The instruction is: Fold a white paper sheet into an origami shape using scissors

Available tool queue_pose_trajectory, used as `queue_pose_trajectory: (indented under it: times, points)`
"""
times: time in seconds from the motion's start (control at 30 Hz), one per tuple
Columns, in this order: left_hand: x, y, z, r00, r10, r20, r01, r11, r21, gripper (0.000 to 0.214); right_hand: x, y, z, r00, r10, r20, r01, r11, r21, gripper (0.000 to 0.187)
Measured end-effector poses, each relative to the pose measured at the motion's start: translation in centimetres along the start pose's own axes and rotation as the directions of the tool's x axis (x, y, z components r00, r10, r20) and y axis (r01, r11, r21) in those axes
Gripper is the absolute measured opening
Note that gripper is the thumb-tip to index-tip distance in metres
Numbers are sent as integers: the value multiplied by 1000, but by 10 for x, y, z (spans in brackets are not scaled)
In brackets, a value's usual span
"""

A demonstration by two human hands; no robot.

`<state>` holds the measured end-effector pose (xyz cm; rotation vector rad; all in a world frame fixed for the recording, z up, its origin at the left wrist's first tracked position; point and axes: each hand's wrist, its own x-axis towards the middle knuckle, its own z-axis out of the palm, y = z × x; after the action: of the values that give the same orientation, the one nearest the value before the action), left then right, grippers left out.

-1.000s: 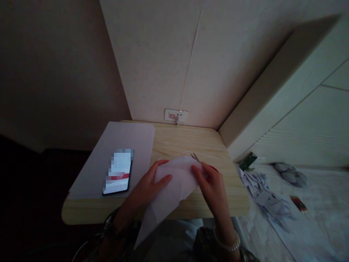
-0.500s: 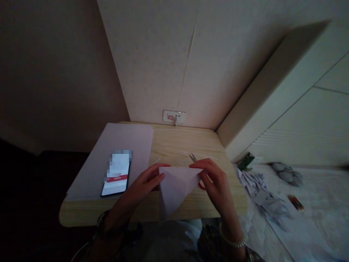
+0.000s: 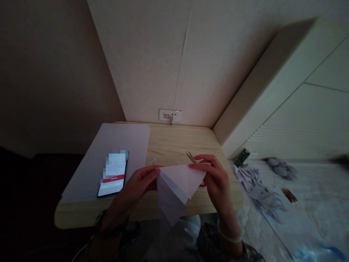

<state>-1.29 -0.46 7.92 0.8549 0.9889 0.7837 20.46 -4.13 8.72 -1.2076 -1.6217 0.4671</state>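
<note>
A white sheet of paper (image 3: 178, 182), folded into a triangle that points down, hangs over the front edge of a small wooden table (image 3: 174, 143). My left hand (image 3: 137, 183) pinches its upper left corner with closed fingers. My right hand (image 3: 215, 176) pinches the upper right corner. A pair of scissors (image 3: 191, 157) with a red handle lies on the table just behind my right hand, partly hidden by it.
A phone (image 3: 112, 173) with a lit screen lies on a large white sheet (image 3: 120, 140) at the table's left. A wall socket (image 3: 169, 115) sits behind the table. Several paper scraps (image 3: 255, 185) lie on the white bed surface to the right.
The loose, rumpled sheet has been folded into a neat triangle. Both hands moved from pressing on it to pinching its top corners. The view has shifted slightly left.
</note>
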Motion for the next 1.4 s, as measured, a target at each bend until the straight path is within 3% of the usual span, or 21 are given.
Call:
queue_pose_trajectory:
  times: [0.13, 0.27, 0.37, 0.5, 0.57, 0.7, 0.83, 0.97, 1.2, 1.4]
  points:
    - [2, -5, 1, 998, 51, -40, -50, 998, 28, 22, 0, -6, 0, 1000, 18, -25, -17, 999, 40, 39]
    - [0, -5, 0, 974, 153, -167, -150, 988, 32, 23, 0, -11, 13, 955, 263, -138, -222, 940, 259, 32]
    - [-3, -3, -1, 927, 245, -283, -251, 968, 16, 25, 0, -11, 28, 920, 384, -83, -318, 853, 414, 34]
    - [-4, -2, 4, 877, 330, -349, -359, 933, -19, 21, -1, -12, 41, 906, 423, 21, -401, 842, 362, 25]
    - [-5, -2, 8, 880, 341, -332, -375, 926, -43, 20, -1, -14, 41, 898, 436, 51, -430, 849, 307, 17]
    - [-7, -1, 12, 911, 294, -290, -317, 948, -32, 25, 0, -17, 35, 898, 439, 28, -432, 867, 248, 25]
    - [-9, 4, 9, 934, 232, -273, -201, 970, 137, 27, 2, -19, 31, 910, 412, 47, -413, 891, 190, 21]
    - [-9, 6, 6, 928, 276, -250, -214, 945, 247, 24, 3, -21, 30, 924, 381, 38, -382, 908, 170, 21]
    - [-5, 0, 10, 944, 238, -229, -201, 964, 172, 30, -4, -20, 29, 888, 456, 55, -457, 867, 197, 16]
    - [-6, 2, 3, 967, 197, -159, -169, 970, 172, 28, 0, -21, 35, 909, 416, 13, -412, 896, 169, 19]
